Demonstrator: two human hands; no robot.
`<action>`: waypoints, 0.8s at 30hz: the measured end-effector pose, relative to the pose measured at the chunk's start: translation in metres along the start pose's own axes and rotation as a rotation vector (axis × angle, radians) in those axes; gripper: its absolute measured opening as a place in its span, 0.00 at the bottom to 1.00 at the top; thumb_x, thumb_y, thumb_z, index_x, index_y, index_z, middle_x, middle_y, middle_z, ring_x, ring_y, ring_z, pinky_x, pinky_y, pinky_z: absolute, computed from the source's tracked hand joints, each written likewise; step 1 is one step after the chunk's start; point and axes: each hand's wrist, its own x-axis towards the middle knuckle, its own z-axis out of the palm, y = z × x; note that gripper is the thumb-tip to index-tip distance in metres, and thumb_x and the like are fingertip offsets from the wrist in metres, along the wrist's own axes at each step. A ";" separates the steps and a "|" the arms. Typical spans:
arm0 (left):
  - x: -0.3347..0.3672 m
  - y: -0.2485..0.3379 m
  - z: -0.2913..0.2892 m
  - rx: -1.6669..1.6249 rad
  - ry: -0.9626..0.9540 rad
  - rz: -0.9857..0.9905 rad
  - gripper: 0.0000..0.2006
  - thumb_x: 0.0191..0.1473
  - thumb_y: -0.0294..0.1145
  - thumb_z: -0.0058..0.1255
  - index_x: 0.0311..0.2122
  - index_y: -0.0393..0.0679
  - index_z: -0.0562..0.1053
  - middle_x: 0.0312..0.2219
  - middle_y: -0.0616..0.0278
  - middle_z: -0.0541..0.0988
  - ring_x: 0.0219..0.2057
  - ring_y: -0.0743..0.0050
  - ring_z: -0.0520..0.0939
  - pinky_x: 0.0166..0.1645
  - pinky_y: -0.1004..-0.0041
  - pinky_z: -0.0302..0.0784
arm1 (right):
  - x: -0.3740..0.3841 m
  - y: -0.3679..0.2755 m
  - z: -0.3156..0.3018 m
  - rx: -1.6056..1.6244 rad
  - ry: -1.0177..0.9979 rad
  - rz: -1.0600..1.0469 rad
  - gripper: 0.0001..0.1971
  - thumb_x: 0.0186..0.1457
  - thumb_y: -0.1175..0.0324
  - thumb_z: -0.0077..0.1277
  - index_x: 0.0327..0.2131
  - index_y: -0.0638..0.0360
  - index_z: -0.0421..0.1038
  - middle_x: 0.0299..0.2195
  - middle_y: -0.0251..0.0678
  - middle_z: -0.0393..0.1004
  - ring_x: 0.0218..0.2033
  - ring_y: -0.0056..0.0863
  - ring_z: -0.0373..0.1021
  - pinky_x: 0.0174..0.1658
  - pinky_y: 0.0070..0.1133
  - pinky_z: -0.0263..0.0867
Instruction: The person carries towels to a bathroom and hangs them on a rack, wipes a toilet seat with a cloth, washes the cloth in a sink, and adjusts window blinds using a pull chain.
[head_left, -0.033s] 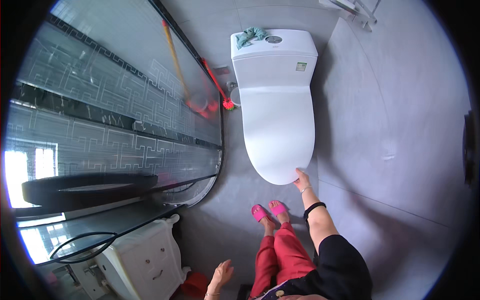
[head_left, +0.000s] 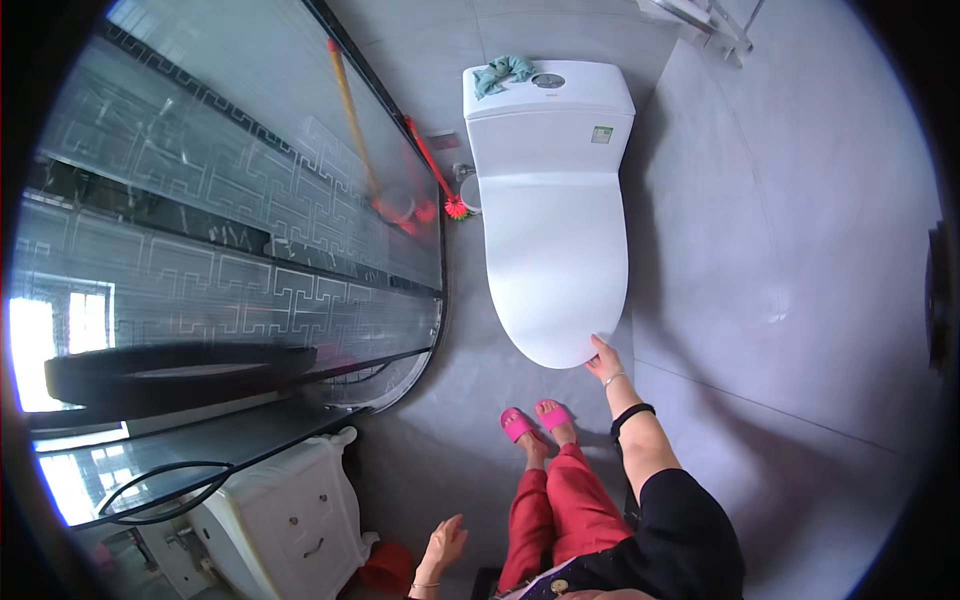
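Note:
A white toilet (head_left: 550, 140) stands against the far wall with its smooth lid (head_left: 555, 260) down. At the lid's front right edge is my right hand (head_left: 604, 360), its thumb on top and the other fingers at or under the rim, partly hidden. My left hand (head_left: 446, 543) hangs free at the lower middle, holding nothing, its fingers loosely apart. It is nearest to a red bucket-like container (head_left: 388, 568) on the floor. A crumpled green cloth (head_left: 503, 73) lies on the tank top, left of the round flush button (head_left: 547, 81).
Left of the toilet leans a red-handled brush (head_left: 455, 206) beside a patterned glass shower partition (head_left: 230, 240). A white cabinet (head_left: 290, 520) stands at the lower left. My feet in pink slippers (head_left: 517, 424) are on the grey floor. A grey wall (head_left: 790, 230) rises on the right.

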 end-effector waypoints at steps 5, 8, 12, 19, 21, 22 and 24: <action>-0.010 0.015 -0.014 -0.221 -0.050 -0.104 0.18 0.44 0.30 0.49 0.44 0.41 0.67 0.32 0.50 0.74 0.32 0.55 0.76 0.37 0.66 0.73 | -0.062 -0.050 -0.006 -0.094 -0.081 0.007 0.11 0.44 0.62 0.50 0.30 0.57 0.66 0.28 0.34 0.68 0.29 0.28 0.66 0.33 0.26 0.64; -0.025 0.004 -0.023 -0.100 0.076 0.048 0.19 0.43 0.29 0.51 0.43 0.41 0.67 0.31 0.50 0.74 0.32 0.54 0.76 0.36 0.65 0.73 | -0.119 -0.116 0.036 -0.182 -0.141 0.017 0.06 0.40 0.65 0.45 0.18 0.55 0.64 0.16 0.32 0.66 0.19 0.27 0.65 0.26 0.24 0.65; -0.039 -0.020 -0.034 -0.099 0.147 0.050 0.18 0.42 0.29 0.51 0.42 0.41 0.67 0.29 0.49 0.74 0.31 0.54 0.76 0.34 0.64 0.73 | -0.175 -0.192 0.104 -0.019 -0.302 -0.101 0.09 0.41 0.63 0.41 0.15 0.56 0.62 0.12 0.34 0.64 0.14 0.29 0.64 0.21 0.25 0.64; -0.037 -0.012 -0.075 -0.021 0.169 -0.066 0.18 0.42 0.28 0.51 0.42 0.39 0.68 0.30 0.48 0.74 0.29 0.54 0.76 0.34 0.65 0.73 | -0.152 -0.281 0.168 -0.109 -0.269 -0.334 0.16 0.49 0.54 0.48 0.18 0.54 0.63 0.14 0.30 0.63 0.19 0.23 0.63 0.31 0.25 0.65; -0.029 -0.003 -0.078 -0.039 0.159 -0.073 0.18 0.42 0.28 0.50 0.42 0.39 0.67 0.30 0.48 0.74 0.30 0.53 0.76 0.35 0.65 0.73 | -0.148 -0.297 0.191 -0.098 -0.209 -0.401 0.18 0.47 0.51 0.51 0.18 0.53 0.61 0.14 0.28 0.61 0.18 0.21 0.62 0.29 0.24 0.64; -0.026 0.003 -0.080 -0.055 0.147 -0.078 0.18 0.42 0.28 0.50 0.42 0.39 0.67 0.31 0.48 0.74 0.30 0.53 0.76 0.36 0.65 0.73 | -0.146 -0.306 0.200 -0.098 -0.206 -0.398 0.18 0.47 0.51 0.51 0.18 0.53 0.61 0.14 0.28 0.61 0.18 0.21 0.62 0.29 0.24 0.64; -0.013 0.006 -0.074 -0.064 0.164 -0.032 0.19 0.42 0.29 0.50 0.43 0.39 0.67 0.32 0.48 0.74 0.31 0.53 0.76 0.36 0.66 0.72 | -0.141 -0.327 0.219 -0.060 -0.232 -0.400 0.18 0.48 0.52 0.51 0.17 0.52 0.60 0.14 0.27 0.60 0.17 0.21 0.61 0.27 0.24 0.63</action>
